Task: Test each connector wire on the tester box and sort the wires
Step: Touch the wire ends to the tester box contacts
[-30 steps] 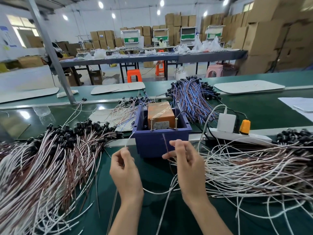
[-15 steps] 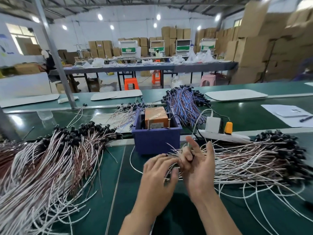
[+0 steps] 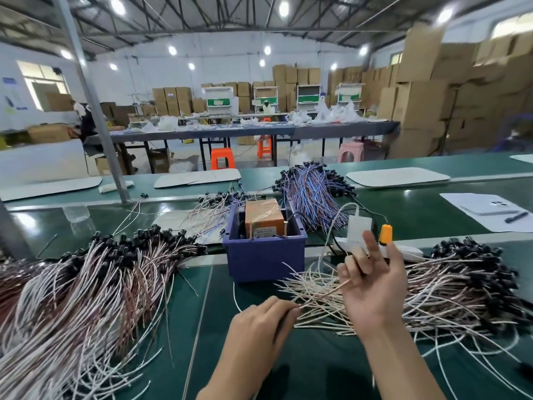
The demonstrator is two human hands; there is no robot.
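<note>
Since the tester sits just beyond, my left fingers and right fingers pinch one wire by its ends, singling it from the right pile.

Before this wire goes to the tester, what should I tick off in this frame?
1. One wire singled out: the left hand pinches its end and the right hand curls fingers round it. Ok.
2. Wire free of the right pile: it crosses the pile's loose ends. Cannot tell.
3. Brass pins on the tester box unoccupied. Ok.
4. Wire touching the pins: both hands are short of the blue bin. Not ok.
5. Tester switched on: no indicator shows. Cannot tell.
</note>
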